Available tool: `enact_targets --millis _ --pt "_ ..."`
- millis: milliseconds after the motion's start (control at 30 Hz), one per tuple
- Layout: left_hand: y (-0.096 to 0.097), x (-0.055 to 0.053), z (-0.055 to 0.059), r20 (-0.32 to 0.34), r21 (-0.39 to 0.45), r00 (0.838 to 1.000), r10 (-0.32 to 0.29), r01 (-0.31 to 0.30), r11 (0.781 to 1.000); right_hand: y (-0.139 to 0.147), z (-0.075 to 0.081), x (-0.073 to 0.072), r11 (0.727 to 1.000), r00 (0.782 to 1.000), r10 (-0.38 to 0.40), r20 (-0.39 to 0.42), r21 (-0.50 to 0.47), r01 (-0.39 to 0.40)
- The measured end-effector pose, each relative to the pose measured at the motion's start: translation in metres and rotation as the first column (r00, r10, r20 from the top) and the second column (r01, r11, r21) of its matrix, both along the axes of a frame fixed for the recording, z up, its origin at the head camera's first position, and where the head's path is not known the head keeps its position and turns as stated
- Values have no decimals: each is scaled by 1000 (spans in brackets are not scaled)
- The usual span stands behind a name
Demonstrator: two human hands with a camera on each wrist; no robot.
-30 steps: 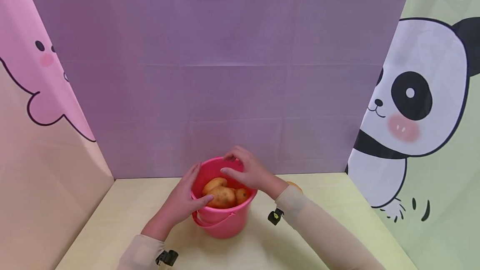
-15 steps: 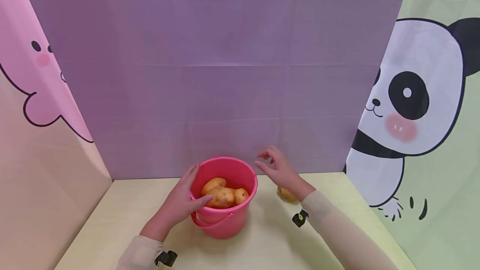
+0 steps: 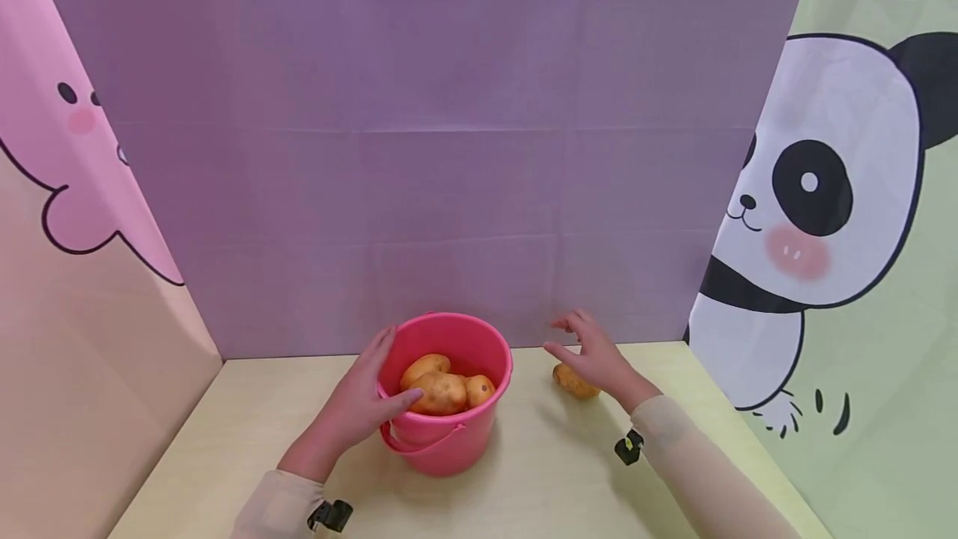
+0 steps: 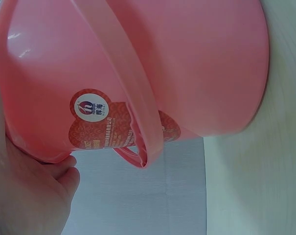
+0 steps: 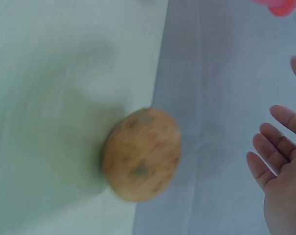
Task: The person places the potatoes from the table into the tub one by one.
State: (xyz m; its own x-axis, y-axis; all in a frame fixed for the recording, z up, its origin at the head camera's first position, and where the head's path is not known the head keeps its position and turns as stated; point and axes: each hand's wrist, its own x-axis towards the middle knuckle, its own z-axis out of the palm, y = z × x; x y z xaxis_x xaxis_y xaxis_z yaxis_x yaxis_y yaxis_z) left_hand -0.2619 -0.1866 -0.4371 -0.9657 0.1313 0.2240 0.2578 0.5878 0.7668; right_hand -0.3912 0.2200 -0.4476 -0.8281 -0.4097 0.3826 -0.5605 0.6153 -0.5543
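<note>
A pink bucket (image 3: 456, 456) stands on the table with three potatoes (image 3: 440, 394) showing inside. My left hand (image 3: 352, 410) holds the bucket by its left rim, thumb over the front edge and fingers along the side. Its handle (image 4: 138, 93) hangs down in the left wrist view, across a red label (image 4: 101, 129). To the right of the bucket lies a single potato (image 3: 575, 383), partly covered by my right hand (image 3: 595, 356) in the head view. In the right wrist view that hand is apart from the brown-spotted potato (image 5: 142, 155), its fingers spread and holding nothing.
The light wooden table (image 3: 539, 489) ends at the back against a purple cloth (image 3: 464, 148). A panda-printed panel (image 3: 861, 273) borders it on the right, and a pink cartoon panel (image 3: 82, 165) on the left.
My right hand has moved from above the bucket to the right, over to the loose potato, uncovering the bucket's mouth. The left hand and bucket stay in place.
</note>
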Motion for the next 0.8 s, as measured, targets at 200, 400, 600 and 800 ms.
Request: enact_targets --millis 200,400,600,800 --pt "0 0 0 2 12 1000 -3 3 1000 11 -19 -6 996 997 -57 58 70 53" --pt "0 0 0 -1 6 1000 -3 3 1000 15 -37 -10 996 989 -67 131 71 58" --pt "0 0 0 -3 4 1000 -6 6 1000 17 -50 -12 995 986 -61 156 89 47" --pt "0 -1 -2 -6 7 1000 2 -2 1000 21 -62 -16 994 989 -66 132 98 53"
